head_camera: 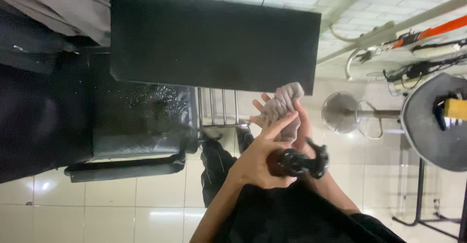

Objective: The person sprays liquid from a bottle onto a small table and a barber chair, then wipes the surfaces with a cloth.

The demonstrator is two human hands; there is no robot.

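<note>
Grey cloth point(283, 108), crumpled, sits gripped in the right hand point(287, 121), whose fingers curl around it, held out above the white tiled floor point(97, 209). The left hand point(260, 160) wraps its palm and thumb about a dark spray bottle point(296, 162), its first fingers stretched straight and touching the cloth, the bottle's trigger head lying just beside the right wrist. Beyond both hands stands a black upholstered chair point(141, 121) with a chrome frame point(216, 109); a large black panel point(214, 38) hangs farther off. To the right of the hands stands a round stool point(433, 126).
</note>
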